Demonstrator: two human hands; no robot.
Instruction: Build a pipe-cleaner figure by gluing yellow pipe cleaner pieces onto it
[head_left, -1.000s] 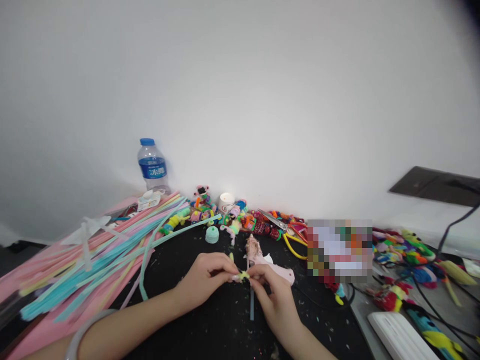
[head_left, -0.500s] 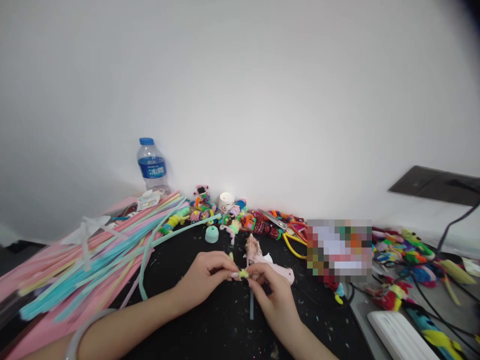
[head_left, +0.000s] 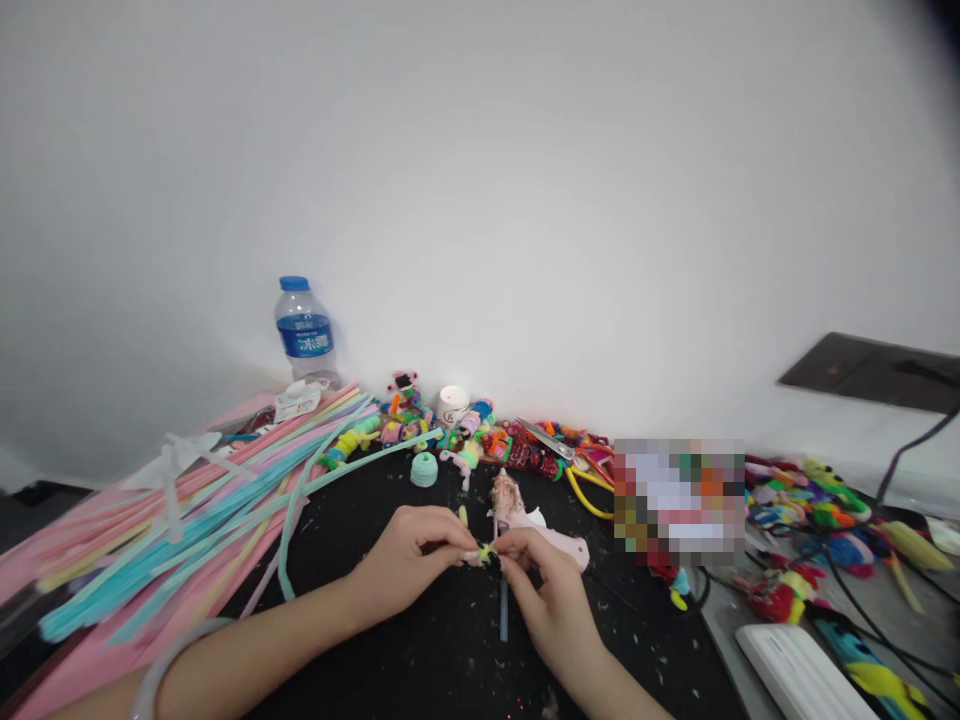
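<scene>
My left hand (head_left: 416, 558) pinches one side of a small yellow and pink pipe-cleaner piece (head_left: 485, 552), its fingers pressed together. From the other side, my right hand (head_left: 544, 580) closes thumb and forefinger on the yellow part. The fingertips partly hide the piece. Just behind my right hand lies a pink glue gun (head_left: 568, 547), with a clear glue stick (head_left: 503, 612) pointing toward me. A short pale yellow pipe-cleaner bit (head_left: 463, 515) shows beyond my left fingers. Farther back sit a mint coil (head_left: 424, 469) and a pink and pale green pipe-cleaner figure (head_left: 466, 456).
Long pastel pipe cleaners (head_left: 202, 540) are heaped at the left, near a water bottle (head_left: 306, 335). Along the wall stand a paper cup (head_left: 453, 404), several pipe-cleaner figures and yellow-handled scissors (head_left: 589, 495). At the right are black cables and a white device (head_left: 802, 672).
The pipe-cleaner piece has turned slightly between my fingers, and its yellow part looks more spread out. Both hands stay almost in place.
</scene>
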